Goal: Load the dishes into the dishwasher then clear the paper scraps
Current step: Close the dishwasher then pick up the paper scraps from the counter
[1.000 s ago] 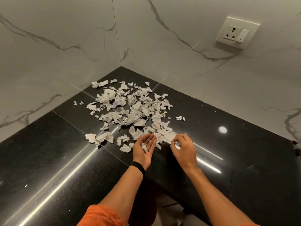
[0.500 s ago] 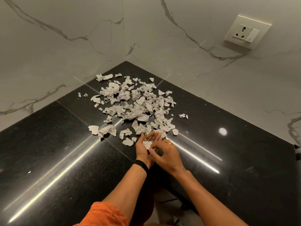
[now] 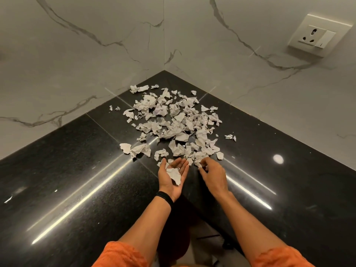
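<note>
Scrap [image 3: 175,175] on upturned left hand [image 3: 165,181]

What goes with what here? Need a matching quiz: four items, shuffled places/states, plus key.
1. left hand
2. right hand
3. wall socket
4. wristband

A. black, round a wrist
B. fingertips at the near edge of the scrap pile
C. palm up, a paper scrap lying in it
D. on the marble wall, upper right

Pairs: 1-C, 2-B, 3-D, 4-A
</note>
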A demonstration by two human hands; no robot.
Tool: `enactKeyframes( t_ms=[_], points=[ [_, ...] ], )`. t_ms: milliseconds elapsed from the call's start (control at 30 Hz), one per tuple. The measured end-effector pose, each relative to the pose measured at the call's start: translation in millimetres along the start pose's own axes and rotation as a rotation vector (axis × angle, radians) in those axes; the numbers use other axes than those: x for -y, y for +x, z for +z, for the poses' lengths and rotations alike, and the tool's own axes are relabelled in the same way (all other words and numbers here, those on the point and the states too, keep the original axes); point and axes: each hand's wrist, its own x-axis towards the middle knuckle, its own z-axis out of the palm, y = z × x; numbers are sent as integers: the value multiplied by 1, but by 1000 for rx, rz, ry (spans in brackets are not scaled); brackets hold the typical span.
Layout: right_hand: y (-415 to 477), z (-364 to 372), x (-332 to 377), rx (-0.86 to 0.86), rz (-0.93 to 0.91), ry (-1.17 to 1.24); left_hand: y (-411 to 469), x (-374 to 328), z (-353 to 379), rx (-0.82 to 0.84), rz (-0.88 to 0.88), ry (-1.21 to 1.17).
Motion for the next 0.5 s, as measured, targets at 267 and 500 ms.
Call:
enactKeyframes(
  t_ms=[267, 500],
  points=[
    [-20, -1, -1, -85, 17, 178, 0, -8, -8, -11, 9, 22],
    [-39, 5, 35, -59, -180, 328, -2, 0, 5, 29, -30, 69]
  ],
)
